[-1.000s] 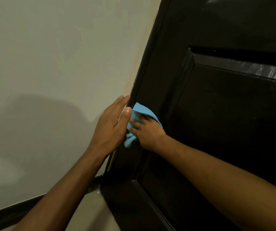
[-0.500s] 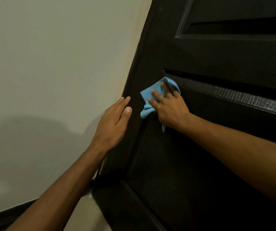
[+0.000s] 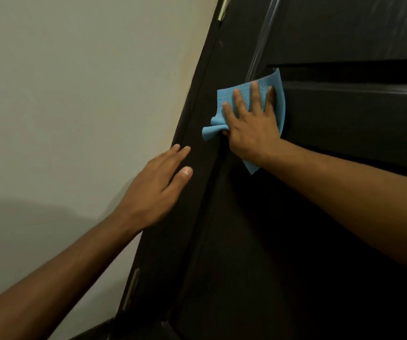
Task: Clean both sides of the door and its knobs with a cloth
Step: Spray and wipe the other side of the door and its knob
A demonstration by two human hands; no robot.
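Head view
My right hand: it lies flat with fingers spread, and it presses the blue cloth on the dark door.
Cloth: it is under my palm and fingers. A crumpled bit sticks out by my thumb, and a corner pokes out under my wrist.
My left hand: it is lower and to the left of the cloth, with straight fingers lying on the door's edge and nothing held.
Wall: pale, left of my left hand.
Hinge: by my left arm, on the door's edge.

Door runs off top, right and bottom edges; knobs not in frame. Right hand covers the middle of the blue cloth. Both forearms cut off at frame edges.
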